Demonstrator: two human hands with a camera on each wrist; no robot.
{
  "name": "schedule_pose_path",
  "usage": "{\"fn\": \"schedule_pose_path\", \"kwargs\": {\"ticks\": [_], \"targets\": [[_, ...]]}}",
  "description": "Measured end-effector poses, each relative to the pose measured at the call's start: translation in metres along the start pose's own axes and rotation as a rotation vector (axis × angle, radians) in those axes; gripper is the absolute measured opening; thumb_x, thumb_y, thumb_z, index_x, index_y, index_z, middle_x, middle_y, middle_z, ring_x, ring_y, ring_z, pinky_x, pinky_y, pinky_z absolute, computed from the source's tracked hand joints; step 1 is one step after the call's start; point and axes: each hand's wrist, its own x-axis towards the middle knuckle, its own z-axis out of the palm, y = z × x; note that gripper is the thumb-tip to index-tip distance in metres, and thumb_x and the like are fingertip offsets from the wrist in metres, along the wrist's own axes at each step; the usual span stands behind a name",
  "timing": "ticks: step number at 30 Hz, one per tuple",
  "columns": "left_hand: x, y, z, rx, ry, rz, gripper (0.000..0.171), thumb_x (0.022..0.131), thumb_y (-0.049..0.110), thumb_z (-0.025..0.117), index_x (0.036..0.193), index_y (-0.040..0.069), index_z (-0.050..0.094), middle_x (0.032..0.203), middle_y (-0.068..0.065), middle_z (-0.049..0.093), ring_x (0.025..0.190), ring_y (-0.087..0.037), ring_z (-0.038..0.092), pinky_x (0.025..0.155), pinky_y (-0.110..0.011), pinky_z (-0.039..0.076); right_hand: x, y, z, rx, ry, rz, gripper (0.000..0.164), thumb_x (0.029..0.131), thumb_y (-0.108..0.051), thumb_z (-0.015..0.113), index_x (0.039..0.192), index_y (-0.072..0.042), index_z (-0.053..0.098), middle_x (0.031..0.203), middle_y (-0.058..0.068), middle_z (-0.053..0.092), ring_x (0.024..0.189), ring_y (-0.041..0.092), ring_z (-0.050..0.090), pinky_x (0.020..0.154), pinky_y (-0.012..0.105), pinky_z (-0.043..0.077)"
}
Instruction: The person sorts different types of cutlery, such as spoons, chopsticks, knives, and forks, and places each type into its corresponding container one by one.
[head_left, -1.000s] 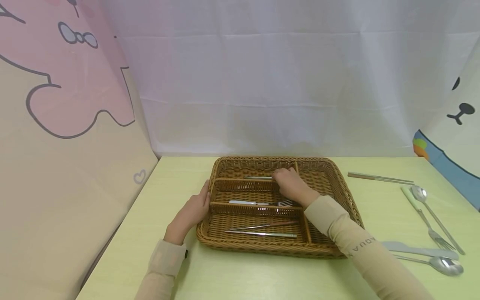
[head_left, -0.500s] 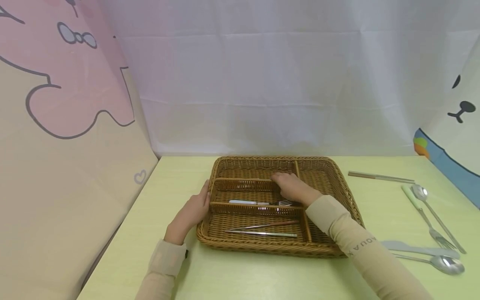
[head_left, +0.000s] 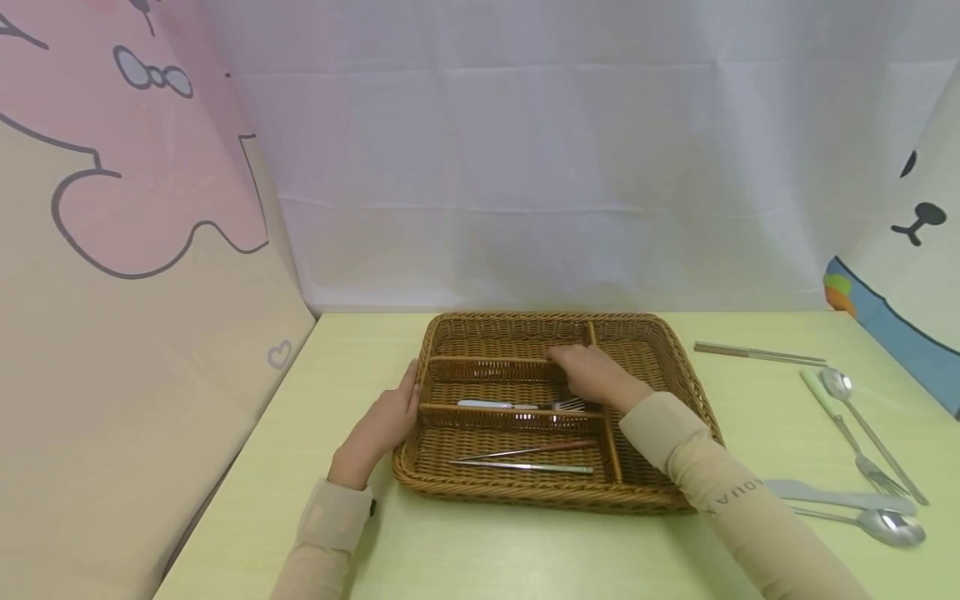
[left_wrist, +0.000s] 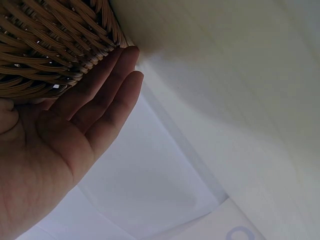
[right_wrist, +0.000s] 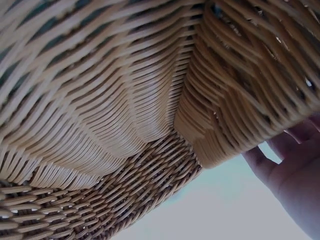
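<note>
A brown wicker tray (head_left: 525, 498) with dividers lies on the table. My left hand (head_left: 386, 421) rests against its left side in the head view, and in the left wrist view its fingers (left_wrist: 115, 105) lie straight along the wicker. My right hand (head_left: 596, 375) reaches over the back divider, fingertips hidden behind it; I cannot tell whether they hold anything. The right wrist view shows this hand (right_wrist: 297, 177) partly behind a wicker wall. In the middle compartment is a fork (head_left: 570, 406) with a pale handle. A brown-ended chopstick (head_left: 566, 447) and a green-ended one (head_left: 562, 470) lie in front.
Right of the tray lie a pair of chopsticks (head_left: 723, 350), a long-handled spoon (head_left: 837, 384), a green-handled fork (head_left: 822, 395), a table knife (head_left: 840, 496) and another spoon (head_left: 892, 528). A white cloth (head_left: 525, 183) hangs behind the table.
The thin pale stick seen by my right fingertips in the back compartment has dropped out of sight behind the divider. My right hand has shifted slightly right; my left hand has stayed put.
</note>
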Motion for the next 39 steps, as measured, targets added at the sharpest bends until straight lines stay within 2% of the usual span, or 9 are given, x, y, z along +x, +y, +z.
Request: {"fn": "schedule_pose_path", "kwargs": {"ticks": [3, 6, 11, 13, 17, 22, 27, 32, 39], "targets": [[0.0, 0.0, 0.0, -0.005, -0.001, 0.002, 0.051, 0.101, 0.019, 0.024, 0.146, 0.003, 0.006, 0.047, 0.0, 0.039, 0.035, -0.011, 0.031, 0.04, -0.029, 0.036, -0.002, 0.001, -0.003, -0.012, 0.038, 0.0, 0.04, 0.081, 0.014, 0.048, 0.119, 0.002, 0.055, 0.114, 0.021, 0.062, 0.097, 0.033, 0.059, 0.08, 0.047, 0.052], [0.0, 0.001, 0.0, -0.012, -0.002, 0.002, 0.051, 0.101, 0.019, 0.024, 0.146, 0.002, 0.006, 0.047, 0.001, 0.038, 0.035, -0.01, 0.03, 0.039, -0.029, 0.036, -0.005, 0.002, -0.007, -0.031, 0.064, 0.011, 0.036, 0.083, 0.012, 0.048, 0.116, 0.002, 0.056, 0.107, 0.019, 0.065, 0.089, 0.031, 0.061, 0.076, 0.047, 0.053], [-0.001, 0.0, -0.001, -0.02, -0.011, -0.004, 0.052, 0.101, 0.019, 0.024, 0.146, 0.004, 0.004, 0.048, 0.0, 0.039, 0.035, -0.011, 0.031, 0.04, -0.029, 0.037, -0.008, 0.005, -0.014, -0.065, 0.112, 0.009, 0.032, 0.084, 0.007, 0.049, 0.114, 0.002, 0.057, 0.097, 0.016, 0.067, 0.071, 0.025, 0.061, 0.059, 0.04, 0.054], [-0.001, 0.0, -0.001, -0.025, -0.015, -0.004, 0.052, 0.101, 0.019, 0.024, 0.146, 0.004, 0.003, 0.048, 0.0, 0.04, 0.035, -0.011, 0.031, 0.04, -0.029, 0.037, -0.01, 0.006, -0.016, -0.062, 0.146, 0.01, 0.025, 0.084, 0.005, 0.049, 0.107, 0.001, 0.061, 0.088, 0.013, 0.067, 0.062, 0.021, 0.058, 0.052, 0.037, 0.052], [-0.001, -0.001, -0.001, -0.026, -0.013, 0.001, 0.052, 0.102, 0.019, 0.024, 0.146, 0.004, 0.003, 0.047, 0.0, 0.039, 0.035, -0.01, 0.03, 0.039, -0.029, 0.036, -0.014, 0.009, -0.022, -0.063, 0.202, 0.016, 0.013, 0.084, 0.003, 0.05, 0.09, -0.002, 0.061, 0.068, 0.007, 0.06, 0.054, 0.018, 0.05, 0.048, 0.037, 0.048], [0.0, -0.002, 0.0, -0.017, -0.01, -0.002, 0.052, 0.101, 0.019, 0.024, 0.146, 0.004, 0.003, 0.047, 0.0, 0.039, 0.035, -0.01, 0.03, 0.039, -0.028, 0.036, -0.022, 0.013, -0.03, -0.051, 0.233, 0.035, 0.012, 0.083, 0.003, 0.051, 0.08, -0.006, 0.057, 0.062, 0.003, 0.052, 0.052, 0.017, 0.044, 0.045, 0.035, 0.043], [0.0, -0.002, 0.001, -0.025, -0.014, -0.001, 0.052, 0.101, 0.019, 0.024, 0.146, 0.004, 0.003, 0.047, 0.0, 0.039, 0.034, -0.01, 0.03, 0.038, -0.027, 0.035, -0.03, 0.021, -0.036, -0.05, 0.278, 0.039, 0.011, 0.084, 0.002, 0.051, 0.082, -0.005, 0.06, 0.068, 0.005, 0.06, 0.054, 0.017, 0.051, 0.047, 0.036, 0.047], [0.0, -0.001, 0.0, -0.032, -0.015, 0.002, 0.052, 0.101, 0.019, 0.024, 0.146, 0.003, 0.003, 0.047, 0.001, 0.039, 0.034, -0.01, 0.03, 0.038, -0.027, 0.035, -0.04, 0.03, -0.041, -0.08, 0.313, 0.071, 0.01, 0.085, 0.0, 0.051, 0.082, -0.004, 0.06, 0.068, 0.009, 0.06, 0.054, 0.02, 0.051, 0.049, 0.039, 0.047], [0.0, -0.001, 0.0, -0.014, -0.007, 0.006, 0.051, 0.101, 0.019, 0.024, 0.146, 0.002, 0.004, 0.047, 0.001, 0.038, 0.035, -0.01, 0.03, 0.038, -0.027, 0.034, -0.058, 0.044, -0.051, -0.052, 0.333, 0.14, 0.018, 0.085, 0.001, 0.045, 0.071, -0.008, 0.051, 0.061, 0.005, 0.051, 0.052, 0.019, 0.041, 0.045, 0.036, 0.037]]}}
